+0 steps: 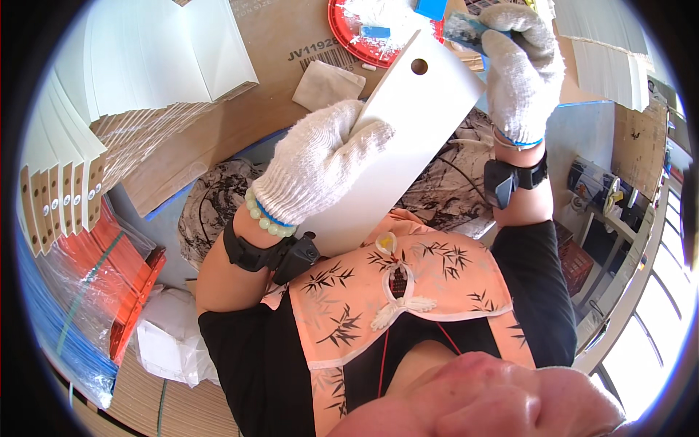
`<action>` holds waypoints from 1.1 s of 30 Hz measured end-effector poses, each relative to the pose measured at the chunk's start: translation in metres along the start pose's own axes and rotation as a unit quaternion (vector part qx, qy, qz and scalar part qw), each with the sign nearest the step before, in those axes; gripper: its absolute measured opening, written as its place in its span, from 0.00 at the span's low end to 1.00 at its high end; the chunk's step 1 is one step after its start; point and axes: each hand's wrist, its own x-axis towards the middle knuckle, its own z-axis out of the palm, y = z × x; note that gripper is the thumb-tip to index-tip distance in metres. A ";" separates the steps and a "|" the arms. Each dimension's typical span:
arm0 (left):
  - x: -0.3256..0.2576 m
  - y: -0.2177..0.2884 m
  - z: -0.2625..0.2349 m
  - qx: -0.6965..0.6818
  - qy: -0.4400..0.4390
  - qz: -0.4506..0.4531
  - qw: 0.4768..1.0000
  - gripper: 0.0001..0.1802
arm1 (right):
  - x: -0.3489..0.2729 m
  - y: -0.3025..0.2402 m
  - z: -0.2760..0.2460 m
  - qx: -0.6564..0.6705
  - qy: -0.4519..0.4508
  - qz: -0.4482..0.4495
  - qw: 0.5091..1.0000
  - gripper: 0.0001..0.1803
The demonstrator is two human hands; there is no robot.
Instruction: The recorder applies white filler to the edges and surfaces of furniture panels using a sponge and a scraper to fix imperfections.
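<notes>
Over cardboard [247, 109], red dish [342, 29] holds white bits; left hand [320, 160] clamps white card [408, 138]; right hand [520, 65] clamps sponge [466, 29].

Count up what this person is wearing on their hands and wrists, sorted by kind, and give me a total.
White knit gloves: 2, one on the left hand and one on the right hand
Black wrist straps with a device: 2, left wrist strap and right wrist strap
Pale green bead bracelet: 1, on the left wrist
Total: 5
</notes>
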 end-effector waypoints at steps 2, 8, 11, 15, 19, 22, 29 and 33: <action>0.000 -0.003 0.002 -0.004 0.011 0.008 1.000 0.16 | 0.000 0.005 0.003 -0.043 -0.027 -0.073 0.996 0.10; -0.002 -0.003 0.000 0.033 0.029 0.028 0.999 0.17 | 0.002 0.026 -0.044 -0.002 -0.081 -0.044 0.996 0.14; -0.001 -0.011 -0.001 0.023 0.042 0.033 0.998 0.17 | 0.005 0.019 -0.038 -0.029 -0.007 -0.051 0.998 0.14; 0.000 -0.006 0.001 -0.036 0.019 -0.019 0.999 0.17 | -0.003 0.017 -0.022 -0.054 0.021 -0.022 0.998 0.13; -0.001 -0.007 -0.001 0.044 0.003 -0.008 0.999 0.16 | -0.001 0.004 0.004 -0.157 -0.128 -0.203 0.958 0.15; -0.002 -0.002 -0.001 0.046 0.002 -0.010 0.999 0.16 | 0.003 -0.001 0.004 -0.276 -0.138 -0.213 0.927 0.15; -0.008 -0.003 0.002 0.063 0.001 0.006 0.998 0.17 | -0.003 0.005 -0.003 -0.156 -0.033 -0.097 0.982 0.12; -0.008 -0.003 0.001 0.057 0.011 0.011 0.998 0.18 | -0.001 -0.003 0.003 -0.308 -0.139 -0.248 0.908 0.13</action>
